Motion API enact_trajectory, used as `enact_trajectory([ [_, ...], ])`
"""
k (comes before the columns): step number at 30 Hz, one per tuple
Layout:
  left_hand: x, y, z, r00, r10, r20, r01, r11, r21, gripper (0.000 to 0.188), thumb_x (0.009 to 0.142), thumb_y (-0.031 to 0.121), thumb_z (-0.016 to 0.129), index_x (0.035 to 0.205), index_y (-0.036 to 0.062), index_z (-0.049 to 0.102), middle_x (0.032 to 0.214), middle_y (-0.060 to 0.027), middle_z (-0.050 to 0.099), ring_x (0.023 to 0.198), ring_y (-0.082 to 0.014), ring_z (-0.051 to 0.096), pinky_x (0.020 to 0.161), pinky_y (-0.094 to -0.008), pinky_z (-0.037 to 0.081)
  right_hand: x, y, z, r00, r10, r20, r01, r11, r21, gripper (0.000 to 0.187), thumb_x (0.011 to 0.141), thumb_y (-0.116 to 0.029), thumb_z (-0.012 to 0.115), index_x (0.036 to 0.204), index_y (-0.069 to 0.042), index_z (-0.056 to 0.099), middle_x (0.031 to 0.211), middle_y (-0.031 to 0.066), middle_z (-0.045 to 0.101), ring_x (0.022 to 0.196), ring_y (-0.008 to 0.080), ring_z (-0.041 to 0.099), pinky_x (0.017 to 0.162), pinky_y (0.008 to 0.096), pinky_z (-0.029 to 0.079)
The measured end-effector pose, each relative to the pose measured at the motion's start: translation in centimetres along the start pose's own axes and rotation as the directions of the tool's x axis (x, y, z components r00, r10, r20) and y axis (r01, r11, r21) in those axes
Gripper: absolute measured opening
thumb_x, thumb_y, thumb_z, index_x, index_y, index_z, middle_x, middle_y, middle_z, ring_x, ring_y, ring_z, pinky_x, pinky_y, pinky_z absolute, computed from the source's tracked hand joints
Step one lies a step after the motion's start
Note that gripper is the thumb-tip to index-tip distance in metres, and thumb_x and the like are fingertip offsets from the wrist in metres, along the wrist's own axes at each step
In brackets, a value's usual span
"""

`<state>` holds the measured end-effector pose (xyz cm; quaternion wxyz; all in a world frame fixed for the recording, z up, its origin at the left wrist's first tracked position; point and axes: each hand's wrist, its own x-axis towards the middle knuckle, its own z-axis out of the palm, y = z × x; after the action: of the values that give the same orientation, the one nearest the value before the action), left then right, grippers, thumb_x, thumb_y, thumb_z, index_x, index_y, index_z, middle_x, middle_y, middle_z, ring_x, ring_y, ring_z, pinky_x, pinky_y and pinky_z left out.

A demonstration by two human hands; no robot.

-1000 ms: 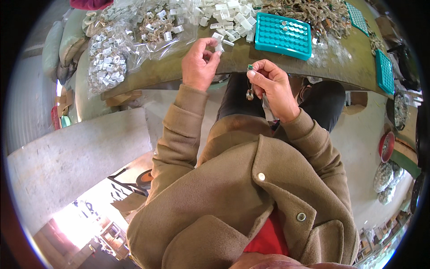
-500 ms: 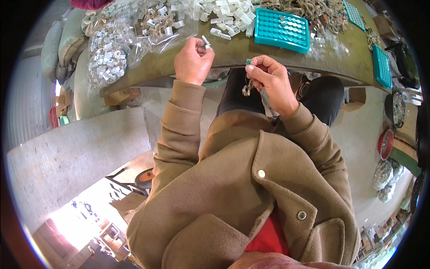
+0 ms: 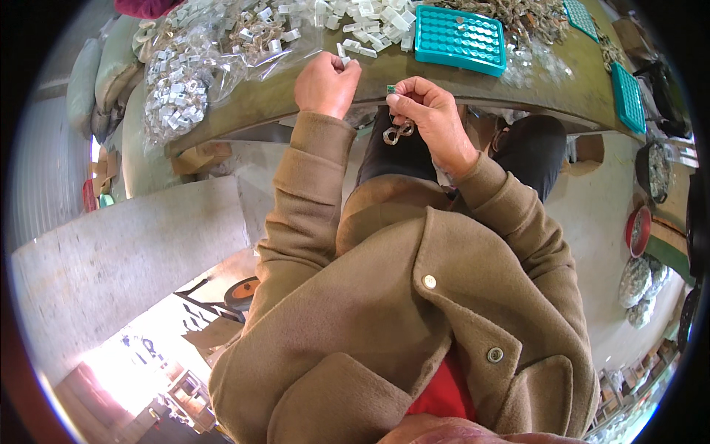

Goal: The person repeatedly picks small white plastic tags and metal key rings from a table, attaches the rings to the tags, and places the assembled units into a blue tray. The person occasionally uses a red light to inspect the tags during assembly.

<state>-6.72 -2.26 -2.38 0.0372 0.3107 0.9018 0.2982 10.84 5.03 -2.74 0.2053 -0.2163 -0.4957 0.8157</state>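
Observation:
Close to the table's front edge, my left hand (image 3: 324,85) is closed, its fingers pinched around a small white plastic piece (image 3: 342,53) that shows only in part. Just beyond it lies a pile of loose white plastic housings (image 3: 381,22). My right hand (image 3: 435,122), lower and over my lap, pinches a tiny green circuit board (image 3: 391,89) between thumb and fingertips. From that hand hangs a short looped wire bundle (image 3: 398,134).
A turquoise tray (image 3: 458,63) with rows of round pockets sits beyond my right hand; another turquoise tray (image 3: 629,100) lies farther right. Clear plastic bags of small white parts (image 3: 176,100) cover the table's left. Tangled brown wired pieces (image 3: 521,15) are heaped behind.
My left hand has shifted slightly right and forward, turning so its white piece is more hidden. My right hand has moved left and up with the circuit board, and its wire loops now hang more visibly.

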Motion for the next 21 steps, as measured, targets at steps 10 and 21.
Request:
enact_trajectory([
  [10, -4.9, 0.7, -1.6, 0.892, 0.165, 0.422, 0.383, 0.222, -0.897, 0.020, 0.097, 0.015, 0.063, 0.114, 0.0057, 0.062, 0.114, -0.0102, 0.069, 0.085, -0.0077, 0.064, 0.067, -0.0219, 0.051, 0.5, -1.5, -0.5, 0.992, -0.124, 0.010, 0.118, 0.964, 0.240, 0.006, 0.095, -0.011, 0.062, 0.097, -0.006, 0.059, 0.080, -0.0021, 0.057, 0.071, 0.0068, 0.054, 0.067, 0.0216, 0.043],
  [21, -6.5, 3.7, 0.1, 0.934, 0.227, 0.275, 0.175, 0.380, -0.908, 0.035, 0.096, 0.010, 0.063, 0.130, 0.0006, 0.060, 0.111, -0.0058, 0.068, 0.090, -0.0106, 0.065, 0.074, -0.0234, 0.057, -0.8, -1.5, -1.3, 0.988, -0.119, -0.094, 0.136, 0.972, 0.192, 0.007, 0.093, -0.010, 0.066, 0.094, -0.004, 0.063, 0.078, -0.0017, 0.060, 0.068, 0.0054, 0.053, 0.064, 0.0206, 0.043],
])
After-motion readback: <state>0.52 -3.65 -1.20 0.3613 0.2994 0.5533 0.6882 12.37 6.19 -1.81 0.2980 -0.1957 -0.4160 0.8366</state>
